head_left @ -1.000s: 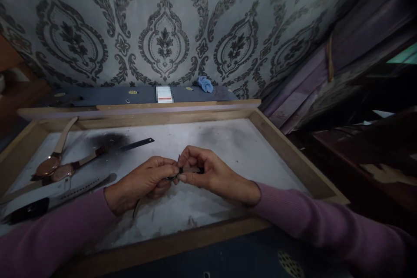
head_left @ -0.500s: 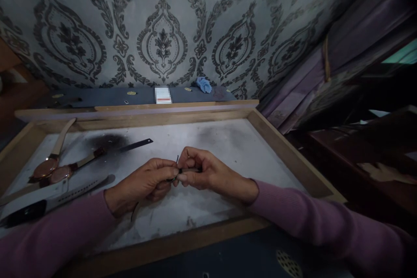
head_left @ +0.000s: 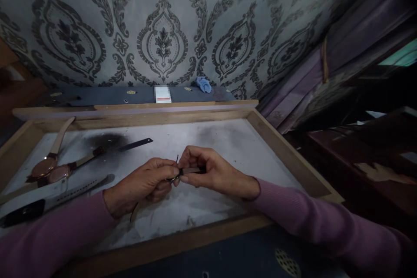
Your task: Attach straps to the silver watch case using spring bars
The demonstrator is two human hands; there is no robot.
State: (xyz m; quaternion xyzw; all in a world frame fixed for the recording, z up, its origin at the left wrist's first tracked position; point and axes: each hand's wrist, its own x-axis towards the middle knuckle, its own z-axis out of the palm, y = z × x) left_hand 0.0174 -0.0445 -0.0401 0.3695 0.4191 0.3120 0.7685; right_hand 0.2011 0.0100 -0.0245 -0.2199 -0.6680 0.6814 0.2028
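Held strap piece: the dark-edged strap piece [head_left: 193, 170] is between the two hands, raised over the middle of the tray [head_left: 169, 118], probably so that both sets of fingertips can reach its small end.
Left grip: the left hand [head_left: 146, 182] is closed, thumb over bent fingers, pinching the left end of the strap piece, apparently as a steady clamp.
Right grip: the right hand [head_left: 211, 167] pinches the same piece between thumb and fingers with hardly any gap, seemingly to guide it finely.
Dark pin: a thin dark pin [head_left: 177, 159] stands up where the hands meet; its fixing is hidden by the fingers.
Curved band: a slender band end [head_left: 133, 213] shows below the left hand; whether it joins the strap piece cannot be told.
Left group: a tan-strapped watch [head_left: 44, 167], a smaller watch [head_left: 59, 173] and a black-faced watch [head_left: 24, 213] lie close together, leaving the middle to the hands; the left sleeve [head_left: 78, 221] crosses just beside the last.
Flat strip: a dark strip [head_left: 137, 143] with a holed end lies beyond the left hand.
Far ledge: a card [head_left: 163, 94] and a crumpled blue cloth [head_left: 203, 84] rest outside the rim, clear of the hands.
Near edge: the table [head_left: 195, 256] shows dark blue.
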